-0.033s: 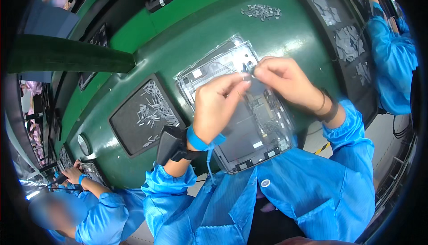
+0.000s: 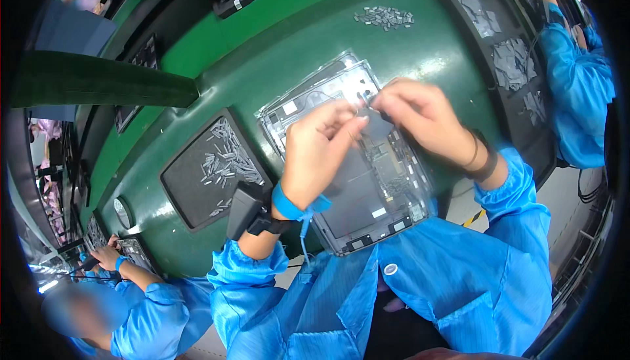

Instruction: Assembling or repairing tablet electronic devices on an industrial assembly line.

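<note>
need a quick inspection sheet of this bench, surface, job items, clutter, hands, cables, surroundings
surface: green bench top, curved by the lens.
job's things: opened tablet chassis lying flat, inner parts exposed; both hands meet over its upper end.
clutter: dark tray of small silvery strips to the left; loose pile of small grey parts at the far edge; long dark tray of silvery pieces to the right.
grippers: left hand and right hand pinch something tiny between fingertips; too small to identify.
cables: blue wrist strap on the left wrist with a dangling cord; black cables at far right.
surroundings: co-workers in blue coats, one lower left, one upper right.
</note>
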`<control>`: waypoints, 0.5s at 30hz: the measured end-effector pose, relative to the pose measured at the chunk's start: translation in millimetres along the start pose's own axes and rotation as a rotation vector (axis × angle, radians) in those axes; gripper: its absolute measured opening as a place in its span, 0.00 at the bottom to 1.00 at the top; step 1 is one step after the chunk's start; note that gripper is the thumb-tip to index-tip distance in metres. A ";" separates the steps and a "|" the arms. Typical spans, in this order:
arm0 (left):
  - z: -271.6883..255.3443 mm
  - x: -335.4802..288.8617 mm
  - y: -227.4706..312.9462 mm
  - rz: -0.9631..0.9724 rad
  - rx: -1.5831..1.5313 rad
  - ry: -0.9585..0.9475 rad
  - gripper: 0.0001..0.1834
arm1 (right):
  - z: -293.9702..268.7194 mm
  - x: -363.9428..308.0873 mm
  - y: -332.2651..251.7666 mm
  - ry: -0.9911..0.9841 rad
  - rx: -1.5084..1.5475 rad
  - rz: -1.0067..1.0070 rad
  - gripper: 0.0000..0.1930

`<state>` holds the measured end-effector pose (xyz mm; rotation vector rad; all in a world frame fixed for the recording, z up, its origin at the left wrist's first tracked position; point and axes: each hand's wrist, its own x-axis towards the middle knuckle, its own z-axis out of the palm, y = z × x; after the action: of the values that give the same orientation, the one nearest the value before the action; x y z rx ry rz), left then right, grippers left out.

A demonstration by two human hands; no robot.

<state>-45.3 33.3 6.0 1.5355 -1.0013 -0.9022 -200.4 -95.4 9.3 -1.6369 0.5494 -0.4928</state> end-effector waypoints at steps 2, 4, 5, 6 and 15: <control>-4.2 7.1 2.2 -0.168 -0.207 -0.013 0.13 | -14.1 -0.2 2.3 0.038 -0.327 -0.348 0.06; -8.8 13.3 -4.3 -0.231 -0.330 -0.087 0.14 | -20.5 -2.4 2.0 0.083 -0.652 -0.697 0.07; -9.6 15.6 -8.1 -0.234 -0.354 -0.096 0.11 | -20.0 -5.7 0.4 -0.011 -0.779 -0.816 0.10; -11.4 17.4 -8.9 -0.234 -0.354 -0.097 0.11 | -19.5 -7.3 -0.6 -0.109 -0.905 -0.934 0.13; -5.6 31.9 -6.6 -0.083 -0.095 0.007 0.12 | -15.9 5.5 8.0 0.031 -1.029 -1.096 0.14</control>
<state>-27.4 6.4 -1.1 1.5079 -0.8827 -0.9877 -206.3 -112.2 3.5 -2.8939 -0.2211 -1.1389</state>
